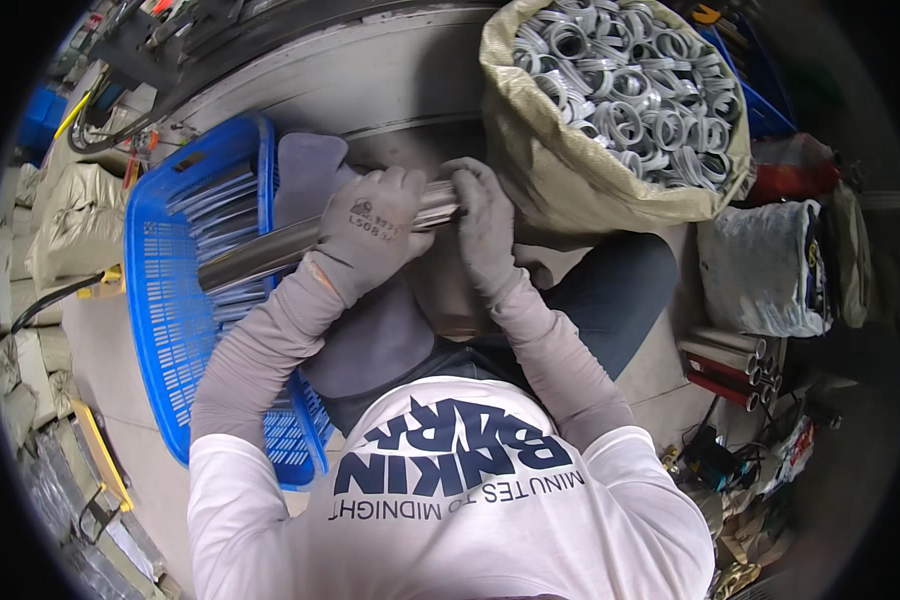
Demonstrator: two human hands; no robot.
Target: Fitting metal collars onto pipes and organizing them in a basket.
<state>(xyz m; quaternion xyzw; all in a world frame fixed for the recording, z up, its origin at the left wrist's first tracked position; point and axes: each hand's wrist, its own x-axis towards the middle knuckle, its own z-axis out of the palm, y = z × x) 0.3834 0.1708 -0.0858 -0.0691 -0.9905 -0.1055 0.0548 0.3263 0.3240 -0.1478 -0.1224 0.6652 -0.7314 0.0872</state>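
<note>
My gloved left hand (pixel 370 228) is wrapped around a few shiny metal tubes (pixel 270 250), which slant up to the right across my lap. At their upper right end, my gloved right hand (pixel 483 228) closes its bent fingers on the tube ends. The lower left end of the tubes reaches over a blue plastic basket (pixel 175 340). More slim metal tubes (pixel 220 215) lie inside that basket. Beyond my right hand stands a woven sack (pixel 560 190) heaped with pale grey metal rings (pixel 625 120).
Grey padding (pixel 370 340) lies beside my leg. At the right are a plastic-wrapped bundle (pixel 760 270), a red bag (pixel 795 170) and stacked short tubes (pixel 720 360). A blue crate (pixel 760 100) stands behind the sack. Wrapped packages (pixel 80 220) line the left.
</note>
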